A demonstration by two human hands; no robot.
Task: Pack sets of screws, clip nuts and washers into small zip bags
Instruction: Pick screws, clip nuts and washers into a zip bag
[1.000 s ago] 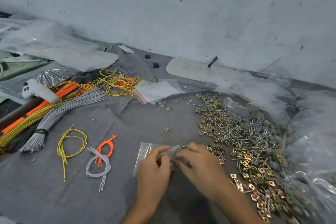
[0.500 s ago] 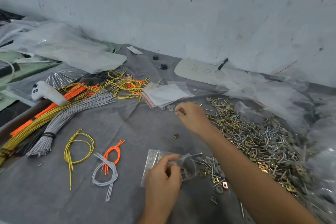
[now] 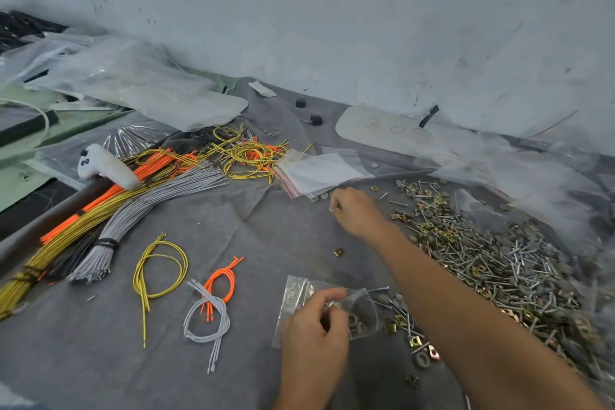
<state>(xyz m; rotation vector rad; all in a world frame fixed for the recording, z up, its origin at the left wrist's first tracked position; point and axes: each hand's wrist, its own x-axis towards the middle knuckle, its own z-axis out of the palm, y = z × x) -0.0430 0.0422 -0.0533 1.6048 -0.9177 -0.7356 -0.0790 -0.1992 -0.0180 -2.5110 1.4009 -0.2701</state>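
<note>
A stained pale wall (image 3: 332,27) is seen behind a grey cloth (image 3: 233,220), on which everything is laid. The cloth's far left corner is covered by crumpled clear plastic sheets (image 3: 133,83). Its right side is taken up by a wide heap of screws, clip nuts and washers (image 3: 482,260), spread from the far edge toward the near edge. Along the left edge, long wire bundles (image 3: 133,203) in orange, yellow and grey are laid slantwise, with a white controller (image 3: 106,166) resting on them. A stack of empty zip bags (image 3: 319,173) is placed near the middle of the far edge.

The right hand (image 3: 356,213) is stretched out just beside that stack; its fingers are curled and a small piece (image 3: 332,209) is pinched at their tips, though its kind cannot be told. A few loose washers (image 3: 314,198) are seen between the hand and the stack. Near the middle of the near edge, the left hand (image 3: 312,339) is closed on a small zip bag (image 3: 362,313), which is pinched at its mouth, with several washers seen inside.

Left of that hand, a yellow wire loop (image 3: 159,270) and a tangle of orange and grey wires (image 3: 213,303) are laid apart. A lone clip nut (image 3: 338,252) is found between the two hands.
</note>
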